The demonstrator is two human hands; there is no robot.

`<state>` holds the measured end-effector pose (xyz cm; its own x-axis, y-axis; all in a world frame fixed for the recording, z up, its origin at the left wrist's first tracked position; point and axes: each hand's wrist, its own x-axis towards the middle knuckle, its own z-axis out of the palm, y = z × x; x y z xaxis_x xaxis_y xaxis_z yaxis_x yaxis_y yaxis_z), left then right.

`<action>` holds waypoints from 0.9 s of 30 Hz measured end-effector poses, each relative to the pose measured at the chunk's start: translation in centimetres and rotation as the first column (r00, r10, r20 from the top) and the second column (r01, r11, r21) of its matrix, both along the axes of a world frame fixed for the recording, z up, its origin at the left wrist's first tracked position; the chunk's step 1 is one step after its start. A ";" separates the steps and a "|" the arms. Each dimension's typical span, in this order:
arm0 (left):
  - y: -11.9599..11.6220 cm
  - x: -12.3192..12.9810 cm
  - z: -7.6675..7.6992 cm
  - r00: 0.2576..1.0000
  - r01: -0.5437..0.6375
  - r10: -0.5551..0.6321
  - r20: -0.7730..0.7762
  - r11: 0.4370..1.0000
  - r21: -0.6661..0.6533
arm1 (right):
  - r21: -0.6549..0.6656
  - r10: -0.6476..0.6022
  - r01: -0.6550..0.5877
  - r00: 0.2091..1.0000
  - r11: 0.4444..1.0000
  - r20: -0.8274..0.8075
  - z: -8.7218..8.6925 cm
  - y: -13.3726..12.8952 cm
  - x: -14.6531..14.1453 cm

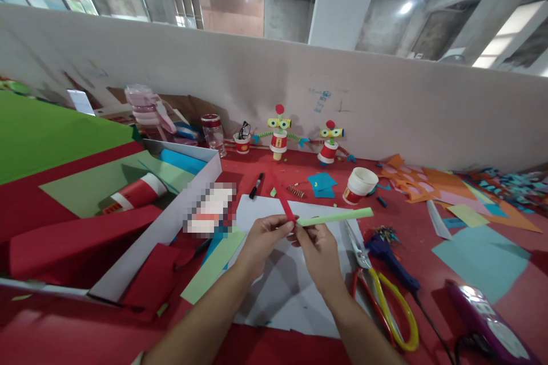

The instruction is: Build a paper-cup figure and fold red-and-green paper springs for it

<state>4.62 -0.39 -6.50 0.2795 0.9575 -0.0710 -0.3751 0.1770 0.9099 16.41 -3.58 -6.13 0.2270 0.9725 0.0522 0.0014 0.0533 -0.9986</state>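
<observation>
My left hand (265,239) and my right hand (317,245) meet over a white sheet (282,291), fingertips pinched together. Between them, a red paper strip (282,197) and a light green paper strip (338,217) join at one end. The red strip points up and away to the left; the green one stretches out to the right. Fingers of my left hand close on the red strip near the joint, and those of my right hand press on the green strip beside it. My fingertips partly hide the joint itself.
Scissors (396,313), pliers (372,296) and a dark blue glue gun (394,262) lie right of the sheet. A white box (158,222) holds coloured paper at left. Paper cups (359,185) and two cup figures (279,141) stand farther back.
</observation>
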 end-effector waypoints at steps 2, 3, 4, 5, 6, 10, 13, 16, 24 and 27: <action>0.0 0.1 -0.2 1.000 0.018 -0.017 0.018 1.000 -0.005 | -0.014 -0.003 0.003 0.999 1.000 -0.039 -0.1 0.0 -0.1; 0.0 0.2 -0.4 1.000 0.014 -0.014 0.026 1.000 -0.011 | -0.029 0.000 -0.002 0.998 1.000 -0.064 -0.2 0.0 -0.2; 0.0 0.2 -0.5 1.000 0.002 -0.001 0.032 1.000 -0.019 | -0.043 0.005 -0.009 0.996 0.999 -0.089 -0.3 0.1 -0.2; 0.1 0.2 -0.6 0.999 -0.013 0.014 0.030 0.999 -0.029 | -0.054 0.016 -0.022 0.994 0.998 -0.110 -0.4 0.1 -0.3; 0.1 0.1 -0.7 0.999 -0.030 0.031 0.026 0.999 -0.040 | -0.060 0.032 -0.040 0.992 0.997 -0.126 -0.6 0.1 -0.3; 0.4 -0.2 -0.6 0.997 -0.072 0.073 0.012 0.995 -0.075 | -0.060 0.084 -0.091 0.991 0.994 -0.101 -1.0 0.2 -0.3; 0.6 -0.3 -0.4 0.995 -0.095 0.095 -0.006 0.992 -0.083 | -0.034 0.049 -0.050 0.998 0.998 -0.029 -1.1 0.2 0.0; 0.6 -0.3 -0.4 0.995 -0.095 0.092 -0.031 0.991 -0.096 | 0.004 0.056 -0.056 0.998 0.998 -0.001 -1.0 0.3 0.1; 0.4 0.2 -0.5 1.000 -0.011 0.011 0.000 0.996 -0.083 | 0.041 0.051 -0.051 0.999 0.998 0.014 -0.6 0.2 -0.2; 0.3 0.3 -0.5 1.000 -0.010 0.012 0.017 0.995 -0.103 | 0.008 0.024 -0.024 0.999 1.000 -0.023 -0.8 0.3 -0.2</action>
<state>4.88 -0.07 -7.02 0.2712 0.9484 -0.1646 -0.3934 0.2653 0.8803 16.25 -3.23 -6.98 0.2050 0.9772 0.0550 -0.0229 0.0609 -0.9979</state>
